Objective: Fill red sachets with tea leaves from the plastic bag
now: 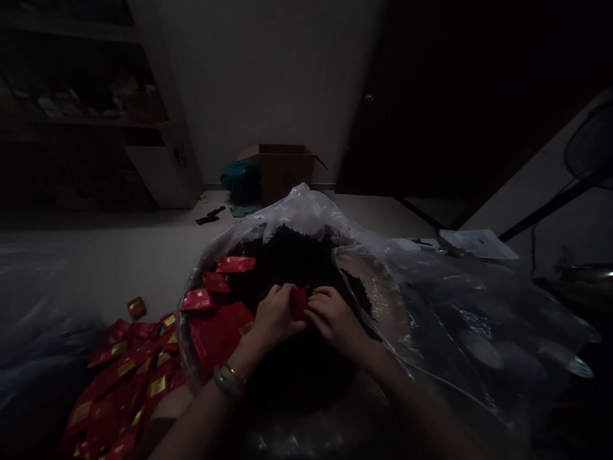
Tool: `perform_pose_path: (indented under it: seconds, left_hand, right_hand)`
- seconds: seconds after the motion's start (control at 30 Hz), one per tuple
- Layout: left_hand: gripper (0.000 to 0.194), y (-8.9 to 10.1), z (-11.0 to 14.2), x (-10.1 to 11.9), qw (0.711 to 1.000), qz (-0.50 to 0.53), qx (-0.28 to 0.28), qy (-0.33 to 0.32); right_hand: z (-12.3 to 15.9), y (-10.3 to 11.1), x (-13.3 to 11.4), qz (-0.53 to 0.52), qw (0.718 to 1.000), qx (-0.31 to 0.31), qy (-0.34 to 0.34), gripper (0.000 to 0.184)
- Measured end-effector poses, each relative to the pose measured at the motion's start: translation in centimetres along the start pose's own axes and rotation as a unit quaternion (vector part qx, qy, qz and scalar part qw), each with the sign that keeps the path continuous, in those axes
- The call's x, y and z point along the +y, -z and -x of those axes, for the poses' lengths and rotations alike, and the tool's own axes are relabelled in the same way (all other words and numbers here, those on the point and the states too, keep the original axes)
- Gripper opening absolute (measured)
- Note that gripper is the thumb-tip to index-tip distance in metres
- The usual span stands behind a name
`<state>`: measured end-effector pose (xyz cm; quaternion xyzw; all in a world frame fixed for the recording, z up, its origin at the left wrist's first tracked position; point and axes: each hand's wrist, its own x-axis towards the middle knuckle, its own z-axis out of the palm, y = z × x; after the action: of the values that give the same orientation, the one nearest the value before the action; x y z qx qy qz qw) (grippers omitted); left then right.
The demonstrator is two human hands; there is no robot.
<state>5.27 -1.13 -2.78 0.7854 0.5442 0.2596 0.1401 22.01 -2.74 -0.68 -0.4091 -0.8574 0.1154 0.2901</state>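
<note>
- Holding a small red packet (299,303) up between two bare hands, in very dim light, over a dark, loose heap (290,246).
- Left hand (275,314): closed on the packet's left side, with the thumb low. This seems the steadying grip, best kept firm without crushing.
- Right hand (334,316): fingers bent, tips at the packet's right edge. Whether they pinch it or only rest there, I cannot tell; a light, exact touch at the edge would likely serve best.
- Packet's place: near the middle of a round tub (180,329), above the heap. Working there seems sound, since any spill should drop back into the tub. Whether its mouth is open is too dark to tell.
- Clear plastic (306,207) covers the tub's far rim and spreads to the right; the right forearm should stay clear of its folds.
- More red packets (218,335) lie inside the tub at left, close to the left wrist; elbows held quiet would avoid nudging them.
- Outside, at left, a pile (119,383) of gold-marked red packets covers the floor.
</note>
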Motion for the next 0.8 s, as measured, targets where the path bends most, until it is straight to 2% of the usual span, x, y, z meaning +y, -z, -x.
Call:
perform_pose_path:
  seconds: [0.1,0.23,0.3,0.37,0.57,0.7,0.8]
  left_hand:
    - [0.045,-0.1,0.0,-0.1,1.0,0.007,-0.003,-0.001]
    - [0.051,-0.5,0.1,-0.1,0.999,0.022,-0.029,0.0]
    - [0.052,-0.6,0.0,-0.1,0.999,0.022,-0.036,-0.006]
    - [0.052,-0.6,0.0,-0.1,0.999,0.012,-0.038,-0.017]
    - [0.052,-0.3,-0.2,-0.4,1.0,0.002,-0.023,-0.021]
    - [0.045,-0.5,-0.1,-0.3,0.997,-0.019,-0.038,-0.059]
    - [0.038,-0.5,-0.1,-0.2,0.995,-0.052,-0.054,-0.07]
  right_hand:
    - [0.1,0.1,0.0,0.028,0.999,0.012,0.016,0.015]
    - [0.2,0.0,-0.2,0.053,0.996,-0.074,-0.007,0.018]
    - [0.1,0.1,0.1,0.051,0.994,-0.095,-0.019,0.019]
    - [-0.1,0.6,0.6,0.033,0.995,-0.091,-0.028,0.02]
    - [-0.3,1.7,2.1,-0.045,0.997,-0.01,-0.059,0.017]
    - [-0.3,1.0,1.7,-0.033,0.993,-0.023,-0.108,0.018]
    - [-0.4,0.4,1.5,-0.059,0.987,-0.045,-0.145,0.03]
